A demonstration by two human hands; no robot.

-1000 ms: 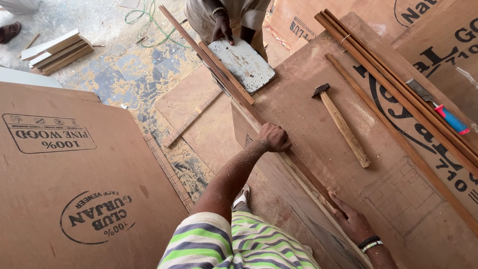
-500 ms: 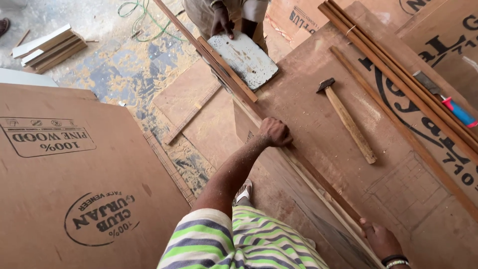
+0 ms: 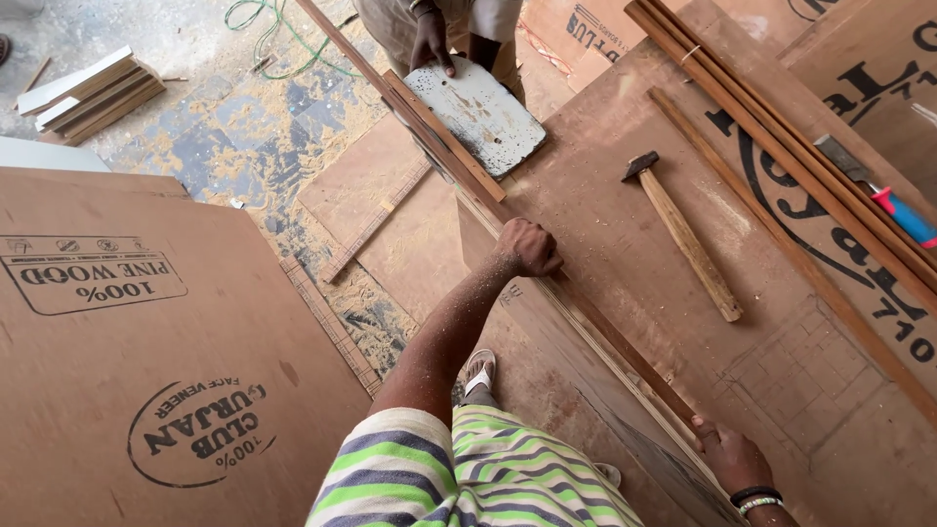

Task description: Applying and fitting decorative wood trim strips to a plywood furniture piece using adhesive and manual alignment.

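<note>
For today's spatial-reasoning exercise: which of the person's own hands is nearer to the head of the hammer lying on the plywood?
Left. The left hand grips the wooden strip just left of the hammer head; the right hand holds the strip's near end, well below the handle.

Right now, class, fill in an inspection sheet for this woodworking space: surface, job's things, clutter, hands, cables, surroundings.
Surface: plywood sheet, dusted with sawdust.
Job's things: long wooden strip lying along the sheet's near edge.
Clutter: hammer, bundle of strips, blue-handled tool, pale board.
Hands: left hand fisted on the strip; right hand grips its near end. Another person's hand rests on the pale board.
Cables: green cord on the floor.
Surroundings: stacked offcuts, more plywood, sawdust-covered floor.
</note>
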